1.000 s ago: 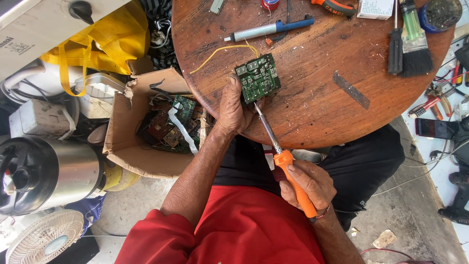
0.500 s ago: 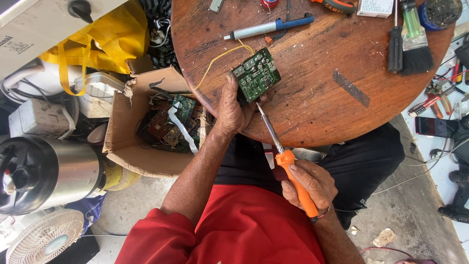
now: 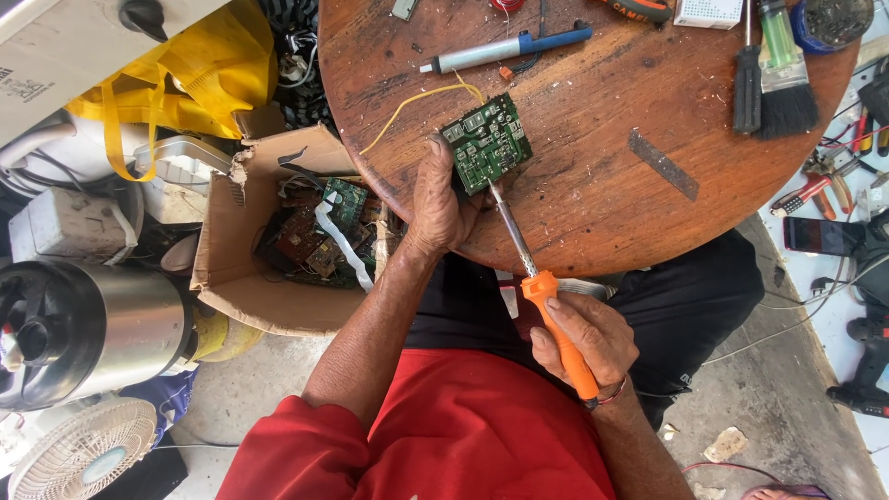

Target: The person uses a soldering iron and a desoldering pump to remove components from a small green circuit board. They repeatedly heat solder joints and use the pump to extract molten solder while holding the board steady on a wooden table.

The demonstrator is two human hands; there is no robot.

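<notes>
- Pressing the green circuit board against the near edge of the round wooden table, the left hand is closed on the board's lower left corner, thumb up along its side.
- The right hand is wrapped around the orange handle of a soldering iron; its metal shaft runs toward 11 o'clock and the tip meets the board's lower edge.
- Doing this well, as I judge it, calls for a steady tip on one joint only, the board held flat and firm, and the left fingers kept clear of the hot shaft.
- A yellow wire trails from the board toward 10 o'clock.
- A torn brown cardboard box, at 9 o'clock from the board, sits below the table and holds more boards.
- A yellow bag lies at 10 o'clock, beside a pale casing bearing a small printed label.
- A small white box rests at the table's far rim at 1 o'clock, near two brushes.
- A blue-handled tool lies at 12 o'clock.
</notes>
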